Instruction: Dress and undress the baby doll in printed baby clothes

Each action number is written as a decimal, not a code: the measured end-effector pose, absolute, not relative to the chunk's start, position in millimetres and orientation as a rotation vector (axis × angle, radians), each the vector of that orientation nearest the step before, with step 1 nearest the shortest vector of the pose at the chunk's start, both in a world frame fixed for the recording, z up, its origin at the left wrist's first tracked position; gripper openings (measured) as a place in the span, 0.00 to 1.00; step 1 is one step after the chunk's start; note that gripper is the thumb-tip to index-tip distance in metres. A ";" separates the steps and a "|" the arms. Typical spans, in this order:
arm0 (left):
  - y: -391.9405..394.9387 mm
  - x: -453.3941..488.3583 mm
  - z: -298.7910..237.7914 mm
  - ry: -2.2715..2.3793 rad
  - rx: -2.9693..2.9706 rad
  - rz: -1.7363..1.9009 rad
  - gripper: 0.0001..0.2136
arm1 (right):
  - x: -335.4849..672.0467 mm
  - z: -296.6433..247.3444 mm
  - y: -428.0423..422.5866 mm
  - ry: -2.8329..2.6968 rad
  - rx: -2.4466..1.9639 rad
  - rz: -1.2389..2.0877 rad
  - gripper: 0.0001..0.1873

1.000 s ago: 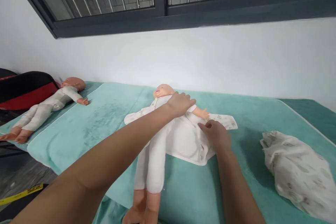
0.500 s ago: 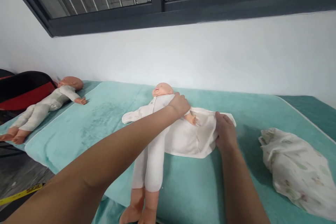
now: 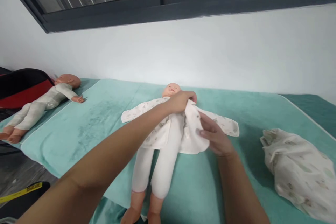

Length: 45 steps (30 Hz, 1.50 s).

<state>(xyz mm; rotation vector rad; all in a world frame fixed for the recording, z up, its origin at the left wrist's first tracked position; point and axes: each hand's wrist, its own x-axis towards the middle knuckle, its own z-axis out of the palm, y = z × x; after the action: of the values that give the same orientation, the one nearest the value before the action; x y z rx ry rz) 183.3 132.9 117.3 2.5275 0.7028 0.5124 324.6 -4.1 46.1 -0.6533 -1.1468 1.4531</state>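
Note:
A baby doll (image 3: 165, 175) in white leggings lies on its back on the bed, head toward the wall. It lies on a spread white printed baby jacket (image 3: 156, 138), whose left-hand panel covers part of its torso. My left hand (image 3: 181, 101) is closed on the jacket near the collar, beside the doll's chin; its fingertips are mostly hidden. Fingers of my right hand (image 3: 214, 134) pinch the edge of the right-hand front panel, lifted with its pale inner side showing. The right-hand sleeve lies stretched out beyond that hand.
A teal padded cover (image 3: 105, 112) spreads over the bed. A second doll (image 3: 48, 103) in white lies at the far left beside a black and red chair (image 3: 23, 91). At the right is a bundled printed cloth (image 3: 299, 171). A wall and window stand behind.
The doll has rolled from its side onto its back. The right-hand panel has been drawn up and inward by my right hand. My left hand stays near the doll's shoulder.

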 end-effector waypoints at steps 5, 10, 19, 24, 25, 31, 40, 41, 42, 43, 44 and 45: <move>148.9 137.1 128.1 0.812 2.507 0.713 0.12 | 311.8 44.7 -3.1 -1.600 -0.317 1.815 0.33; 141.0 104.8 115.5 1.210 2.461 0.771 0.13 | 312.6 42.3 -5.2 -1.556 -0.312 1.813 0.29; 90.1 76.2 70.8 1.366 2.195 0.769 0.24 | 311.0 43.1 0.2 -1.038 -0.709 1.448 0.19; 90.9 60.2 60.5 1.313 2.010 0.730 0.26 | 309.7 40.1 4.8 -0.921 -0.784 1.406 0.16; 93.0 57.3 59.9 1.306 1.982 0.734 0.26 | 309.7 38.5 5.5 -0.913 -0.787 1.409 0.16; 91.6 50.8 53.8 1.236 1.898 0.782 0.28 | 310.0 29.4 10.3 -0.883 -0.795 1.430 0.13; 76.3 -1.1 17.7 1.571 2.429 0.771 0.24 | 306.9 29.3 14.1 -0.931 -0.886 1.362 0.10; 78.1 -11.3 14.2 1.645 2.477 0.696 0.24 | 307.1 27.5 15.2 -0.924 -0.902 1.333 0.12; 80.7 -21.1 11.5 1.709 2.498 0.621 0.24 | 307.4 25.2 16.5 -0.909 -0.931 1.293 0.13; 84.1 -30.2 9.5 1.765 2.493 0.558 0.25 | 307.8 22.5 17.8 -0.887 -0.969 1.238 0.14; 88.1 -38.3 8.4 1.816 2.471 0.511 0.25 | 308.0 19.8 19.2 -0.863 -1.016 1.176 0.15; 92.5 -45.1 8.1 1.860 2.445 0.479 0.25 | 308.1 17.3 20.4 -0.846 -1.063 1.115 0.16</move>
<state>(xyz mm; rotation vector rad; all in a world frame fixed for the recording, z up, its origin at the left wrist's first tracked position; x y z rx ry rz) -45.1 92.5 8.1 2.4453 1.8598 0.4789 308.1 20.4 17.3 -1.0626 -0.8463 1.1151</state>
